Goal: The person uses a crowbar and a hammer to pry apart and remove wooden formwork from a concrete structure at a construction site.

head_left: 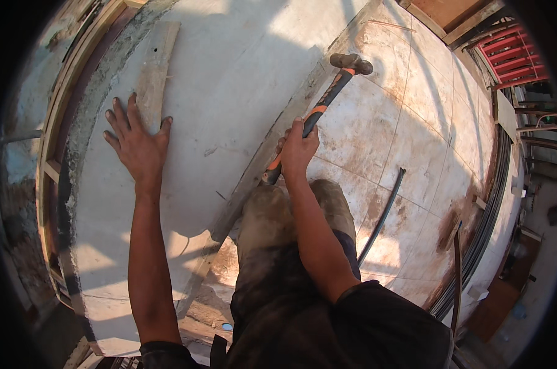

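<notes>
My right hand point(299, 150) is closed round the black and orange handle of a ball-peen hammer point(331, 92). Its dark, rust-brown metal head points up and away to the right, over the tiled floor. My left hand point(138, 142) lies with its fingers spread on the pale grey slab point(210, 92), at the near end of a wooden board point(156, 67). That board runs away from me along the slab's left side; whether my palm covers part of it I cannot tell. Nothing shows in my left hand.
Bent dark rod point(384, 212) lies on the stained tiles point(377, 138) at my right. Beyond it runs a bundle of long black rods point(475, 264). A wooden frame point(47, 154) borders the slab's left edge. Red slats point(511, 54) stand at the far right.
</notes>
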